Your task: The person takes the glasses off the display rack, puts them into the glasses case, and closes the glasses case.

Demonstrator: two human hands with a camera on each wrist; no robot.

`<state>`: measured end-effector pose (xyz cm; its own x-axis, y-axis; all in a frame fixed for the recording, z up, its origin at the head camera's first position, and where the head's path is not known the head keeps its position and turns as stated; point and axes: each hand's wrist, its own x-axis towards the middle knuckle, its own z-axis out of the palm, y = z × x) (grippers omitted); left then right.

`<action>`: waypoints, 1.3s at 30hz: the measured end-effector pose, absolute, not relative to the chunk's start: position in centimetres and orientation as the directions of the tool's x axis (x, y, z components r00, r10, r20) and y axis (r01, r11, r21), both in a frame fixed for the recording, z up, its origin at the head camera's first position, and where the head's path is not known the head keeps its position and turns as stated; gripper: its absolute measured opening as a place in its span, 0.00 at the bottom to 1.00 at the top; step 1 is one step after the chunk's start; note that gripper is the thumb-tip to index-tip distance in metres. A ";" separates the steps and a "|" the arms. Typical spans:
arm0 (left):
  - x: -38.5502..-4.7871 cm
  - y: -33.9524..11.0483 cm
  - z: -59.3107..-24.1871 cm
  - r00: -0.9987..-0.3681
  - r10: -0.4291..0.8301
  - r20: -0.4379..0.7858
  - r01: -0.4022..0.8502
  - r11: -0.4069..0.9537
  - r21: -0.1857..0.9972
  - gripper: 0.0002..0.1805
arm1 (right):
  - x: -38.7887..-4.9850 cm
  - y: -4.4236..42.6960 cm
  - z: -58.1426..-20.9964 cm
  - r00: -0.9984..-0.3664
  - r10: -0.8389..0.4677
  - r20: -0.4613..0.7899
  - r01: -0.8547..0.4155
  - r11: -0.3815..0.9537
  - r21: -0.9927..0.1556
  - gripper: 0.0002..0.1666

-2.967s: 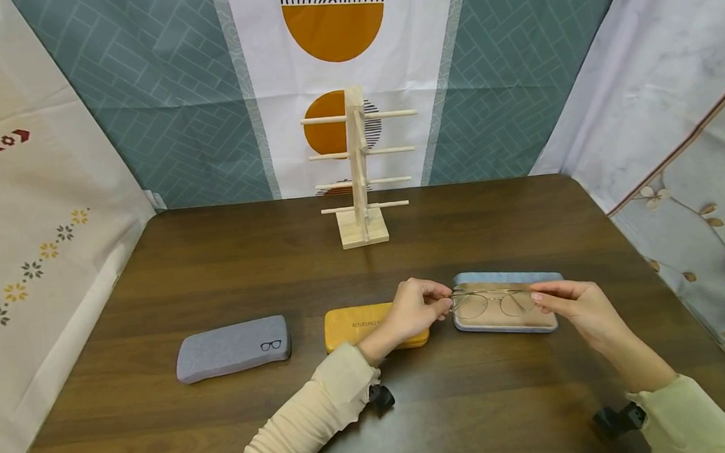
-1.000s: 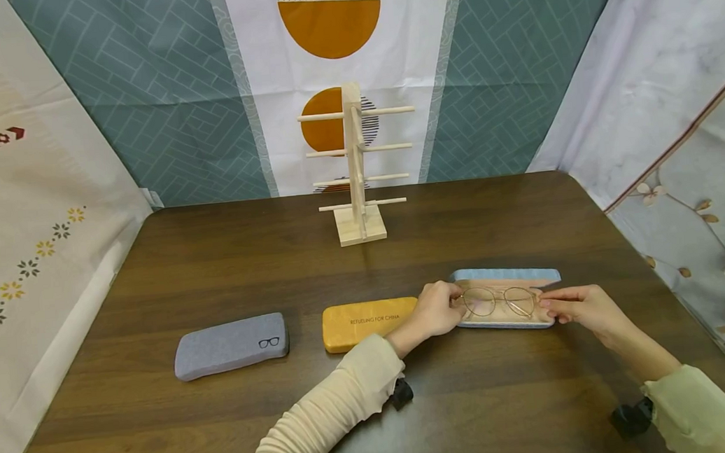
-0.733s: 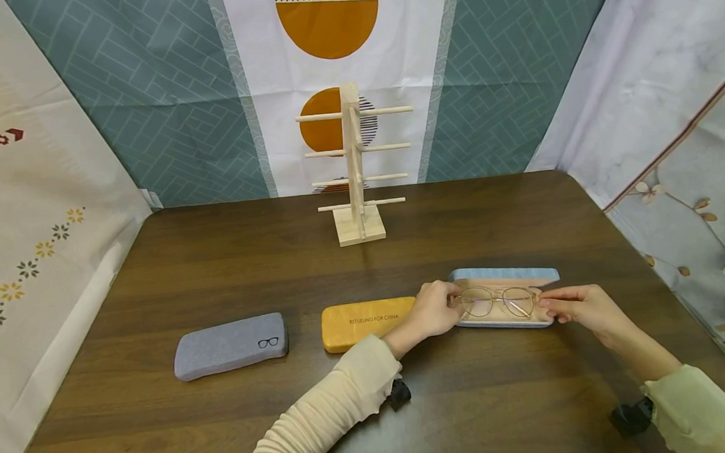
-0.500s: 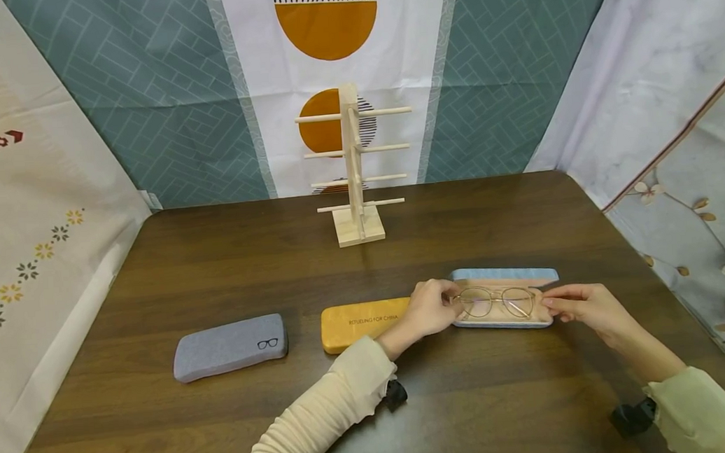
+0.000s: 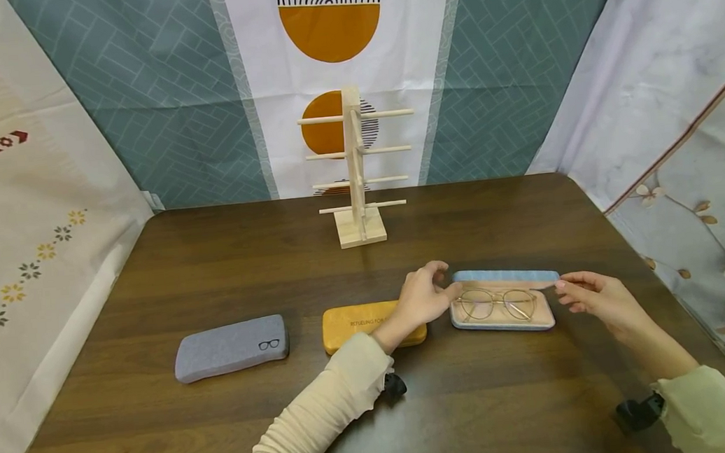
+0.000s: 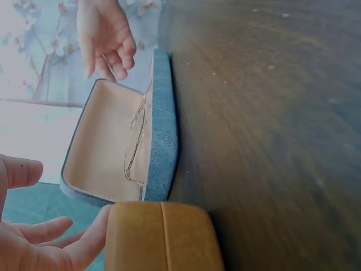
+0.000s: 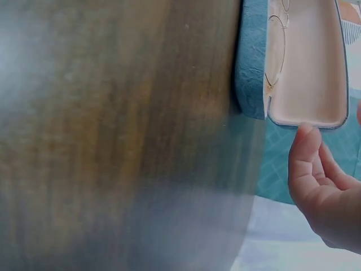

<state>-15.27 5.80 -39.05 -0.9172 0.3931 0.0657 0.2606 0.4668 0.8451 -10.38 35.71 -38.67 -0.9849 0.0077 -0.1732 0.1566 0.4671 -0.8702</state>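
Note:
Thin gold-rimmed eyeglasses (image 5: 499, 302) lie in the lower half of a blue glasses case (image 5: 503, 326) with a pale pink lining. The case's lid (image 5: 505, 275) is raised at the back. My left hand (image 5: 423, 297) is at the case's left end, above the yellow glasses case, its thumb and fingers spread and holding nothing. At the other end hovers my right hand (image 5: 601, 302), fingers loosely bent near the lid's corner. In the right wrist view its thumb (image 7: 304, 144) appears close to the lid; contact is unclear.
A yellow glasses case (image 5: 350, 325) is partly behind my left wrist. Farther left lies a closed grey glasses case (image 5: 232, 348). A wooden display stand (image 5: 357, 185) with pegs rises at the table's back, before the hanging cloth.
Both hands held the eyeglasses, lowered them into the blue case and let go. Since then the left hand has drawn up and left, the right hand up and right.

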 end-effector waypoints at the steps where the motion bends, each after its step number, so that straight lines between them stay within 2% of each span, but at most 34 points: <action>1: -15.4 6.0 -39.1 -0.918 0.391 0.059 0.257 0.476 0.841 0.24 | -10.6 36.0 -39.0 -0.986 0.007 -0.167 0.151 0.465 -0.872 0.33; 7: -15.7 7.0 -39.4 -0.915 0.398 0.065 0.276 0.501 0.820 0.26 | -12.7 38.6 -42.9 -0.982 0.053 -0.180 0.186 0.414 -0.891 0.43; 9: -15.7 7.1 -39.5 -0.911 0.405 0.075 0.289 0.498 0.817 0.25 | -12.7 38.2 -42.5 -0.983 0.026 -0.183 0.176 0.433 -0.884 0.44; 14: -15.7 7.3 -39.7 -0.900 0.413 0.137 0.338 0.466 0.817 0.18 | -11.8 36.1 -39.5 -0.982 -0.028 -0.188 0.152 0.482 -0.863 0.40; 18: -15.7 7.4 -39.7 -0.898 0.412 0.153 0.344 0.443 0.828 0.15 | -11.4 35.4 -38.5 -0.979 -0.005 -0.204 0.176 0.484 -0.857 0.37; 29: -15.2 7.5 -39.8 -0.902 0.408 0.141 0.330 0.444 0.833 0.15 | -10.8 35.9 -39.3 -0.990 -0.034 -0.136 0.108 0.436 -0.893 0.35; 36: -14.6 7.2 -39.7 -0.895 0.423 0.139 0.339 0.443 0.830 0.15 | -10.5 36.2 -40.1 -0.990 -0.009 -0.142 0.133 0.285 -0.949 0.20; 39: -14.5 7.2 -39.7 -0.893 0.428 0.138 0.346 0.457 0.820 0.15 | -10.1 36.1 -39.7 -0.990 -0.044 -0.134 0.117 0.277 -0.954 0.20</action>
